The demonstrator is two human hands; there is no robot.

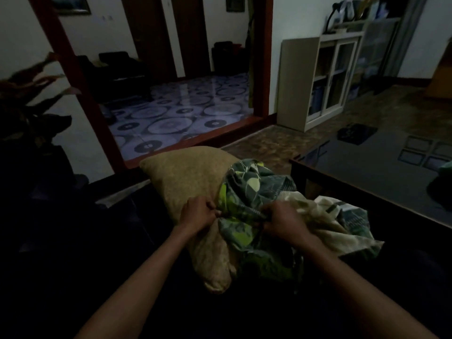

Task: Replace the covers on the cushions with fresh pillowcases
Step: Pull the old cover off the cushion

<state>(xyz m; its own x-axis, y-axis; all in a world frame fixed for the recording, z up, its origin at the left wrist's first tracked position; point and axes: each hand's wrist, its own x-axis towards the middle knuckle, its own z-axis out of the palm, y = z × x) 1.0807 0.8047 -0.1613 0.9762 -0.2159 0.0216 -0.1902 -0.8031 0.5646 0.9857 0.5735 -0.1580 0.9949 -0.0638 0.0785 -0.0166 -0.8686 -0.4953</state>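
Two bare forearms reach forward from the bottom edge. The left hand (198,214) pinches the bunched edge of a green leaf-patterned fabric pillowcase (247,216) with curled fingers, and the right hand (285,222) grips the same gathered cloth just beside it. The pillowcase sits over the right part of a tan, coarse-woven square cushion (186,177), which lies on a dark seat. A dark glossy desk (367,172) stands to the right, a white glass-door cabinet (325,81) against the wall beyond, and blue circle-patterned floor tiles (186,111) show through the doorway.
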